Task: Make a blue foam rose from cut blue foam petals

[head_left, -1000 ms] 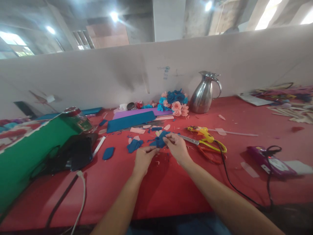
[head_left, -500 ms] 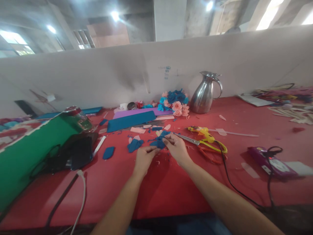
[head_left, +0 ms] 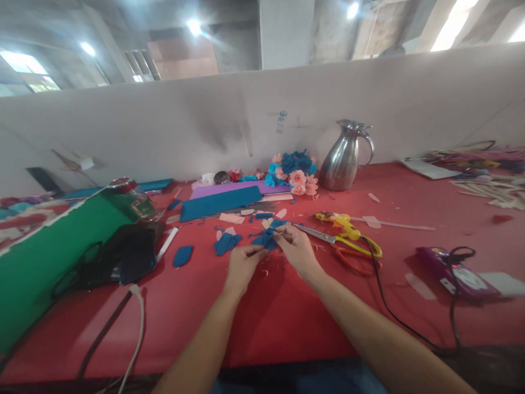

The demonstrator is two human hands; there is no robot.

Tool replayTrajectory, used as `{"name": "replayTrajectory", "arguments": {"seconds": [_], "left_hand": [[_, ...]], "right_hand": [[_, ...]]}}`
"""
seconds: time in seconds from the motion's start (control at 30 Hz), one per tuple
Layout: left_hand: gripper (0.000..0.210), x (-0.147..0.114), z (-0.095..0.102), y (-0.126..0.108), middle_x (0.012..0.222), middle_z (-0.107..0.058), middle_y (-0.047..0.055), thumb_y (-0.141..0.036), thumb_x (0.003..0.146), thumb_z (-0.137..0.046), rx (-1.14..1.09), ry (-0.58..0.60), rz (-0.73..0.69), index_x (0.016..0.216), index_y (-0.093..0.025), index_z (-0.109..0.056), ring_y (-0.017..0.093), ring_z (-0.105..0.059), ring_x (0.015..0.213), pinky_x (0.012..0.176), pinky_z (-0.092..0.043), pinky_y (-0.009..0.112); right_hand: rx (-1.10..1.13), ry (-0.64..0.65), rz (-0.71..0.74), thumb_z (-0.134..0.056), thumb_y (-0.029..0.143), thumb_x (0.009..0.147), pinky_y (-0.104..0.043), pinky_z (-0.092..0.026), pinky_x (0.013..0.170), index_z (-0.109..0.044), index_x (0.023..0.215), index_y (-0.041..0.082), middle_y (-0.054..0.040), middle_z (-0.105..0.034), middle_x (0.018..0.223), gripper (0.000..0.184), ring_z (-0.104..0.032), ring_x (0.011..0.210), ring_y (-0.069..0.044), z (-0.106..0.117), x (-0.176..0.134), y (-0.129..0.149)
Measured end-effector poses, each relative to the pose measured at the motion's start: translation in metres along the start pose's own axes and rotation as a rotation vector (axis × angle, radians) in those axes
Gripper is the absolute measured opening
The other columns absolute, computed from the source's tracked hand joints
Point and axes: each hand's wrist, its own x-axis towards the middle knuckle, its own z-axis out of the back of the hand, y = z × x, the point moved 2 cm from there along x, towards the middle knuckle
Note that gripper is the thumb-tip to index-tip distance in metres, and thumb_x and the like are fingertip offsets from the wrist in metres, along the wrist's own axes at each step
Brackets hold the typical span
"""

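Between my two hands is a blue paper flower (head_left: 266, 238), partly formed and partly hidden by my fingers. My left hand (head_left: 245, 264) pinches its lower edge with thumb and forefinger. My right hand (head_left: 296, 245) is closed on its right side, fingertips near the centre. Left of it lie blue paper petals (head_left: 227, 244) with pink pieces behind them. A single blue paper piece (head_left: 182, 255) rests farther left. Scissors (head_left: 356, 245) with yellow and orange handles lie just right of my right hand, their blade pointing towards it.
Beyond the scissors lies a yellow glue gun (head_left: 342, 223), its black cord running to a purple power box (head_left: 457, 273). Behind are folded blue paper (head_left: 221, 202), a bunch of paper flowers (head_left: 297, 172) and a metal jug (head_left: 342, 158). At left are a green board (head_left: 61, 262) and a black bag (head_left: 131, 251).
Both hands stay almost in place on the blue paper flower. Its rolled centre shows a little more clearly now; the rest of the table looks the same.
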Motion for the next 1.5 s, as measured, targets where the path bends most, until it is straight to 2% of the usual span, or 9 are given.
{"name": "replayTrajectory", "arguments": {"seconds": [0.57, 0.77, 1.0, 1.1, 1.23, 1.5], "left_hand": [[0.014, 0.003, 0.001, 0.003, 0.053, -0.057, -0.004, -0.027, 0.061, -0.070, 0.019, 0.027, -0.060, 0.056, -0.015, -0.065, 0.011, -0.048, 0.054, 0.056, -0.035, 0.022], [0.015, 0.001, 0.001, 0.000, 0.050, -0.055, -0.004, -0.027, 0.060, -0.069, 0.039, 0.031, -0.066, 0.052, -0.015, -0.065, 0.010, -0.045, 0.052, 0.055, -0.033, 0.022], [0.015, -0.001, 0.000, -0.004, 0.055, -0.062, -0.001, -0.030, 0.061, -0.071, -0.020, 0.041, -0.047, 0.058, -0.016, -0.070, 0.014, -0.053, 0.057, 0.060, -0.039, 0.024], [0.015, -0.002, 0.000, -0.005, 0.057, -0.066, 0.000, -0.032, 0.063, -0.072, -0.032, 0.042, -0.049, 0.062, -0.016, -0.073, 0.015, -0.056, 0.059, 0.062, -0.041, 0.025], [0.017, -0.002, 0.001, -0.005, 0.057, -0.067, 0.001, -0.034, 0.063, -0.074, -0.032, 0.044, -0.052, 0.064, -0.017, -0.075, 0.014, -0.055, 0.056, 0.062, -0.042, 0.025], [0.017, -0.001, 0.001, -0.004, 0.059, -0.068, 0.001, -0.033, 0.062, -0.075, -0.069, 0.057, -0.034, 0.066, -0.017, -0.076, 0.014, -0.055, 0.057, 0.062, -0.042, 0.025]], "right_hand": [[0.041, 0.054, -0.009, -0.062, 0.049, 0.073, -0.025, -0.045, 0.054, -0.058, 0.077, 0.020, -0.0004, -0.063, 0.067, 0.030, -0.057, 0.059, -0.014, -0.002, -0.001, 0.000], [0.100, 0.084, -0.029, -0.063, 0.047, 0.073, -0.025, -0.043, 0.055, -0.060, 0.080, 0.020, 0.0006, -0.064, 0.068, 0.028, -0.057, 0.056, -0.012, -0.003, -0.004, 0.006], [0.276, 0.062, -0.244, -0.060, 0.030, 0.067, -0.023, -0.041, 0.052, -0.057, 0.081, 0.020, 0.0034, -0.065, 0.063, 0.017, -0.057, 0.047, -0.010, 0.000, -0.004, 0.010], [0.218, 0.104, -0.307, -0.057, 0.021, 0.062, -0.022, -0.037, 0.050, -0.059, 0.077, 0.019, 0.0021, -0.066, 0.067, 0.016, -0.056, 0.047, -0.009, -0.001, -0.003, 0.006], [0.087, 0.191, -0.257, -0.052, 0.015, 0.056, -0.022, -0.032, 0.049, -0.064, 0.071, 0.018, 0.0023, -0.066, 0.066, 0.019, -0.054, 0.048, -0.008, -0.003, -0.003, 0.004], [0.060, 0.215, -0.215, -0.061, 0.025, 0.062, -0.022, -0.030, 0.050, -0.065, 0.067, 0.017, 0.0030, -0.061, 0.062, 0.010, -0.051, 0.050, -0.008, -0.003, -0.005, 0.007]]}}
